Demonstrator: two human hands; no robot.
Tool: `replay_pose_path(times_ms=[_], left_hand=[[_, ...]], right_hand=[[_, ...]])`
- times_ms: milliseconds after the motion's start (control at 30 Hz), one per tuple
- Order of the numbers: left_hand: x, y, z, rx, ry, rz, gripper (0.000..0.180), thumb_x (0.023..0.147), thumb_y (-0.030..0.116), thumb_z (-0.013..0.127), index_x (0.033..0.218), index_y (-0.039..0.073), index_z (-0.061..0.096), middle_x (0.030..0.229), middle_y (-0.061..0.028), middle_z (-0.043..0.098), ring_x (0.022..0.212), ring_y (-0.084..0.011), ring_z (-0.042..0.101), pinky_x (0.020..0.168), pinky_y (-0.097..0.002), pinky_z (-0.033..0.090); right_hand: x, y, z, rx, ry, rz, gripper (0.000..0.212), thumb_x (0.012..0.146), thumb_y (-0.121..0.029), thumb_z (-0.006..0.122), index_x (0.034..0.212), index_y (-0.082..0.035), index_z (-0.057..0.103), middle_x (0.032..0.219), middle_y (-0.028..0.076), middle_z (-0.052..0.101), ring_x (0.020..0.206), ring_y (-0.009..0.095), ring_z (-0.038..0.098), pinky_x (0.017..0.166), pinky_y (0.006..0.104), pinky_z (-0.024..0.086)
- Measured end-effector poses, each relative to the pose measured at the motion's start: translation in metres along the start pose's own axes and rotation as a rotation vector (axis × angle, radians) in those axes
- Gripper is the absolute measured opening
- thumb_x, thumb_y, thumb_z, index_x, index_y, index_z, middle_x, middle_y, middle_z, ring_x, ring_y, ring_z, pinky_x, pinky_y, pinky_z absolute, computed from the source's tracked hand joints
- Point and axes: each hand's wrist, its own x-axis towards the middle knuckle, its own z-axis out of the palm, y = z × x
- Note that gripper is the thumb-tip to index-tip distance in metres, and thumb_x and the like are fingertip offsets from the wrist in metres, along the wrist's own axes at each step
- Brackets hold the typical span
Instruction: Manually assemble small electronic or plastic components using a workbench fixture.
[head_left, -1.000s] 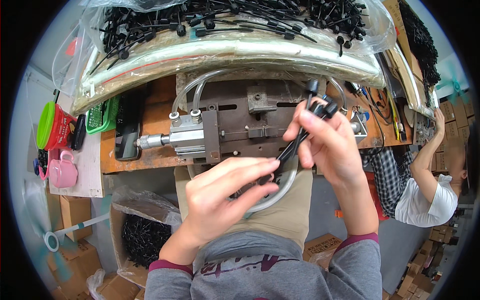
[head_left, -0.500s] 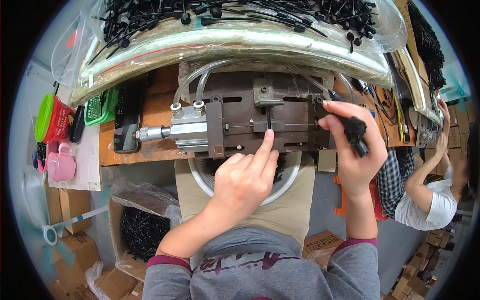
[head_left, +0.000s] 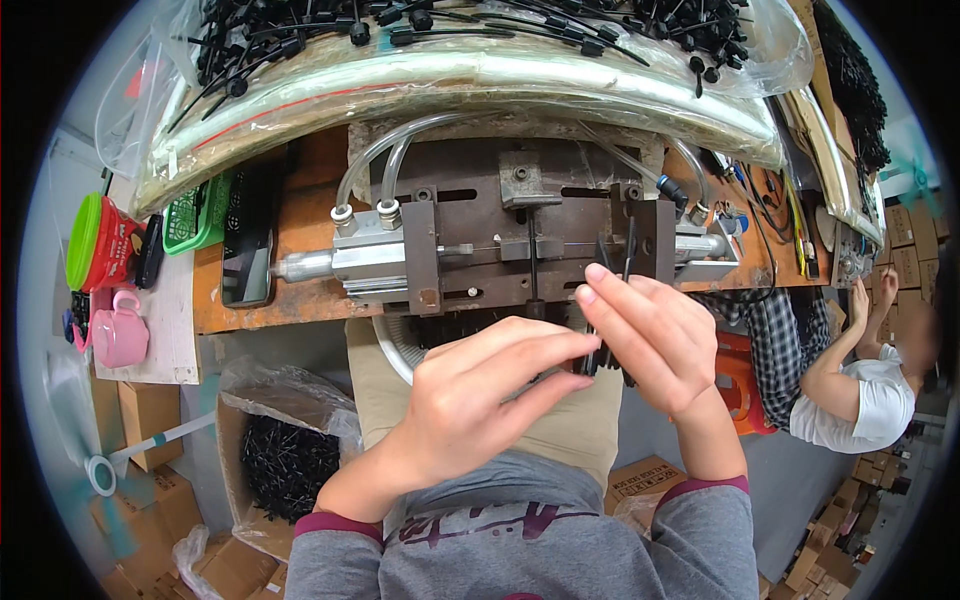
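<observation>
In the head view, the right hand [head_left: 655, 340] has its fingers drawn together around a few black stemmed pieces [head_left: 629, 252], in front of the right part of the brown metal fixture [head_left: 424, 255]. The thin ends of these held pieces point up the picture, away from the person, and their long axes run roughly from the body toward the bench, with a slight lean between one and another. The left hand [head_left: 470, 395] reaches across with thumb and forefinger pinching at the dark lower end of one of them. Near the fixture's middle, just left of the held ones, a single black piece [head_left: 534, 275] lies over the small central block [head_left: 514, 250]; its long axis also runs from the person to the far side, crossing the line of the silver cylinder [head_left: 370, 262], with its thicker end toward the person.
</observation>
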Motion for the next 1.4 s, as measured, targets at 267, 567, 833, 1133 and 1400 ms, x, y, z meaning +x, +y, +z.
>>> replay_pose_path(times_ms=[267,567,833,1133,1400], left_hand=[[-0.007,-0.018,0.006,0.571,-0.007,0.09,0.03,0.069,0.003,0.08,0.097,0.002,0.071,0.124,-0.0127,0.068,0.091,-0.0245,0.069,0.077,-0.0349,0.057],[0.0,-0.024,0.009,0.774,-0.137,0.047,0.027,0.072,0.01,0.08,0.097,0.004,0.071,0.124,-0.0101,0.07,0.069,-0.0189,0.067,0.063,-0.0292,0.053],[0.005,-0.013,0.011,0.273,0.002,0.047,0.033,0.071,0.004,0.084,0.101,0.001,0.071,0.112,-0.0124,0.072,0.081,-0.0201,0.071,0.07,-0.0291,0.058],[-0.005,-0.008,0.003,0.297,0.063,0.042,0.037,0.069,-0.003,0.085,0.103,0.0,0.071,0.108,-0.0146,0.069,0.082,-0.0195,0.07,0.067,-0.0292,0.059],[-0.007,-0.026,0.015,0.791,-0.093,0.08,0.026,0.073,0.016,0.08,0.097,0.006,0.072,0.129,-0.0094,0.067,0.061,-0.0143,0.064,0.06,-0.0255,0.051]], right_hand=[[-0.007,0.01,0.005,0.02,0.081,0.255,0.043,0.067,0.006,0.066,0.11,0.008,0.071,0.11,0.023,0.07,0.085,0.03,0.071,0.072,0.0358,0.058],[-0.018,0.006,0.006,0.231,0.145,0.246,0.035,0.074,0.015,0.069,0.104,0.004,0.055,0.111,0.029,0.07,0.077,0.031,0.071,0.065,0.034,0.058],[-0.018,-0.001,0.003,0.072,0.056,0.135,0.026,0.071,-0.002,0.073,0.095,0.009,0.072,0.105,0.025,0.072,0.078,0.027,0.073,0.064,0.0321,0.06],[-0.005,-0.004,0.0,0.057,0.012,0.156,0.034,0.069,0.001,0.069,0.102,0.01,0.073,0.107,0.024,0.071,0.081,0.028,0.073,0.067,0.0318,0.061],[-0.01,-0.009,0.003,0.262,0.095,0.358,0.056,0.075,-0.003,0.08,0.126,0.01,0.062,0.124,0.025,0.065,0.112,0.036,0.067,0.096,0.0405,0.056]])
